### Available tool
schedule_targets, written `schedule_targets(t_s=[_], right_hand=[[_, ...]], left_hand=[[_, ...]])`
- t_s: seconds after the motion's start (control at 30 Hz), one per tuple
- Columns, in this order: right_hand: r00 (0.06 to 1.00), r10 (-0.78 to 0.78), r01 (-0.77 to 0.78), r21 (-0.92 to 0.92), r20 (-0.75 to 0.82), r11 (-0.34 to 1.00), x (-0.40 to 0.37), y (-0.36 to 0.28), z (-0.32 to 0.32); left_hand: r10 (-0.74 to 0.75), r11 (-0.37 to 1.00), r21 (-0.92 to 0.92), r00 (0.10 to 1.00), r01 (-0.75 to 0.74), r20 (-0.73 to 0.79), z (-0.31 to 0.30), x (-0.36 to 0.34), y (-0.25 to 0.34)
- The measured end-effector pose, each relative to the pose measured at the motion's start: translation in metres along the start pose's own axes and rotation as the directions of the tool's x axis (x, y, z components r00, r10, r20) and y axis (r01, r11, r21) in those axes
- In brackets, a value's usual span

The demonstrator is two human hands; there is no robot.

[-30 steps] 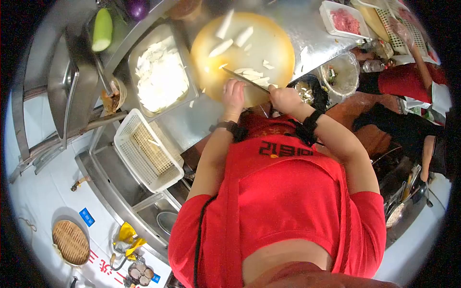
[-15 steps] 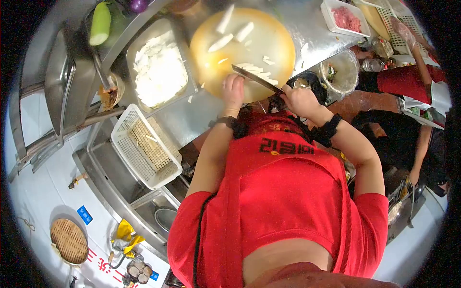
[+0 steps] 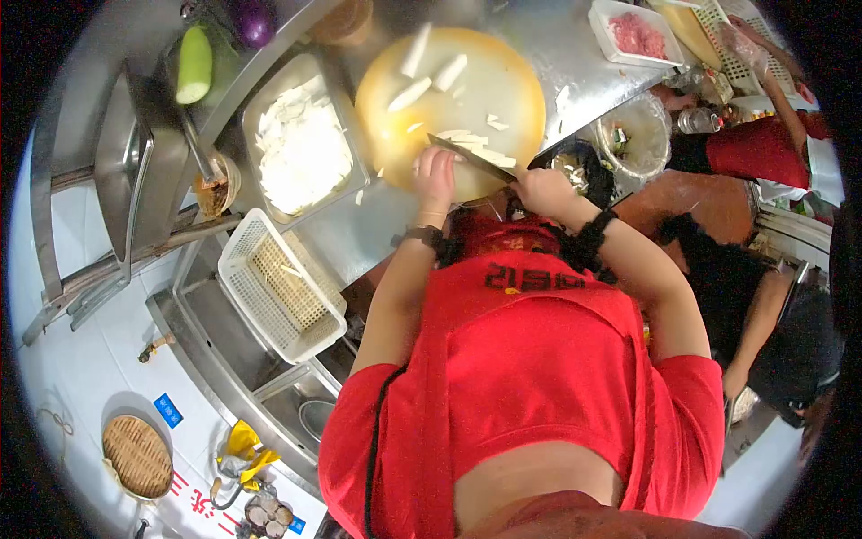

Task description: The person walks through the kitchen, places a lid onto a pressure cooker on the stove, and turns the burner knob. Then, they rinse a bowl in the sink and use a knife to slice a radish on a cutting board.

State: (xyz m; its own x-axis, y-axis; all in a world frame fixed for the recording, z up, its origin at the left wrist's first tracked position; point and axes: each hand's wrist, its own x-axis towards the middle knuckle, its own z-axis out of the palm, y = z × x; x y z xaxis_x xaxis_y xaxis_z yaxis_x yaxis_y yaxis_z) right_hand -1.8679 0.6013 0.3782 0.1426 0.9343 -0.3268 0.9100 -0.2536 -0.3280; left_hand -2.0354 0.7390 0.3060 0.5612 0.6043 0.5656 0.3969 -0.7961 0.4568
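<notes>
On a round yellow-rimmed cutting board (image 3: 377, 85) lie several white vegetable pieces, some long and some sliced. My right hand (image 3: 549, 192) is closed round the handle of a knife (image 3: 476, 160), whose blade slants across the board's near part beside thin white slices (image 3: 469, 139). My left hand (image 3: 435, 175) rests at the board's near edge, its fingers curled against the blade's left end; whether they hold a piece is hidden. Left of the board, a metal tray (image 3: 357, 144) is heaped with white slices (image 3: 301, 153).
A white plastic basket (image 3: 280, 292) stands over the sink at left. Upper left are a green vegetable (image 3: 194, 67) and a purple one (image 3: 255, 25). A box of minced meat (image 3: 637, 38) and a lined bin (image 3: 636, 139) are at right. Two co-workers are at the right.
The view has shifted slightly. My right hand and the knife have moved a little left and lower. At right, a co-worker's arm in black has moved nearer.
</notes>
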Motion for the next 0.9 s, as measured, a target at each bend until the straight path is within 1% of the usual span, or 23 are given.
schedule_targets(t_s=[0.03,0.07,0.1,0.13,0.17,0.23,0.27,0.33,0.37,0.43,0.47,0.5,0.53,0.57,0.6,0.73,0.8,0.83,0.9], right_hand=[[1.0,-0.005,0.005,-0.006,-0.003,1.0,-0.003,0.005,-0.007],[0.999,-0.001,0.001,-0.012,-0.034,1.0,-0.007,0.01,-0.013],[0.998,0.003,-0.004,-0.015,-0.064,1.0,-0.01,0.016,-0.016],[0.992,-0.003,-0.005,-0.057,-0.129,0.998,-0.005,0.031,-0.004],[0.989,0.019,-0.028,-0.059,-0.148,0.998,-0.002,0.033,-0.009],[0.991,-0.003,-0.004,-0.055,-0.132,0.999,0.002,0.036,-0.018],[0.991,-0.005,-0.002,-0.054,-0.136,0.999,0.002,0.034,-0.02],[0.995,0.005,-0.011,-0.063,-0.099,0.998,0.002,0.03,-0.024],[0.995,0.004,-0.01,-0.062,-0.102,0.998,0.001,0.026,-0.026],[0.992,-0.027,0.03,0.02,-0.121,0.999,-0.001,0.014,-0.026],[1.0,-0.006,0.006,-0.013,-0.024,1.0,0.006,0.01,-0.022],[1.0,-0.004,0.004,-0.011,-0.018,1.0,0.009,0.012,-0.013],[1.0,-0.01,0.008,-0.048,-0.027,0.999,0.013,0.014,-0.001],[0.999,-0.017,0.013,-0.089,-0.04,0.996,0.017,0.012,-0.004],[1.0,-0.024,0.021,-0.13,-0.015,0.991,0.016,0.013,-0.007],[0.999,-0.047,0.049,-0.082,0.021,0.995,0.007,0.015,-0.03],[0.996,-0.084,0.083,-0.071,-0.003,0.994,0.006,0.012,-0.032],[0.996,-0.084,0.084,-0.071,0.003,0.994,0.011,0.009,-0.026],[0.999,-0.019,0.023,-0.091,0.045,0.996,0.025,0.001,-0.011]], left_hand=[[-0.035,0.999,-0.008,0.999,0.035,0.009,0.001,0.001,0.0],[-0.038,0.999,-0.005,0.999,0.038,0.004,-0.001,0.005,0.003],[-0.02,1.0,0.014,0.999,0.019,0.039,-0.005,0.014,0.007],[0.0,1.0,0.03,0.997,-0.002,0.077,-0.007,0.019,0.01],[0.0,0.999,0.032,0.997,-0.003,0.078,-0.008,0.023,0.009],[0.048,0.999,-0.023,0.946,-0.042,0.321,-0.008,0.028,0.004],[0.049,0.999,-0.02,0.947,-0.045,0.318,-0.009,0.027,0.004],[0.003,1.0,0.02,0.993,-0.006,0.116,-0.012,0.022,0.003],[0.006,1.0,0.022,0.993,-0.008,0.115,-0.012,0.019,0.001],[-0.044,0.995,0.09,0.999,0.045,-0.016,-0.013,0.008,-0.002],[-0.051,0.995,0.089,0.999,0.051,-0.008,-0.011,0.003,-0.001],[-0.142,0.989,0.035,0.989,0.14,0.031,-0.008,0.001,0.001],[-0.224,0.974,-0.014,0.972,0.226,0.072,-0.005,0.001,0.001],[-0.221,0.975,-0.015,0.973,0.223,0.067,-0.002,0.002,-0.001],[-0.212,0.977,-0.015,0.976,0.213,0.047,0.0,0.0,-0.002],[-0.193,0.981,-0.008,0.981,0.193,0.015,0.002,-0.004,-0.003],[-0.193,0.981,-0.021,0.981,0.193,0.012,0.001,-0.003,-0.001],[-0.181,0.983,-0.032,0.983,0.181,0.006,0.0,-0.002,0.0],[-0.176,0.984,-0.016,0.984,0.176,0.008,0.001,-0.003,0.0]])
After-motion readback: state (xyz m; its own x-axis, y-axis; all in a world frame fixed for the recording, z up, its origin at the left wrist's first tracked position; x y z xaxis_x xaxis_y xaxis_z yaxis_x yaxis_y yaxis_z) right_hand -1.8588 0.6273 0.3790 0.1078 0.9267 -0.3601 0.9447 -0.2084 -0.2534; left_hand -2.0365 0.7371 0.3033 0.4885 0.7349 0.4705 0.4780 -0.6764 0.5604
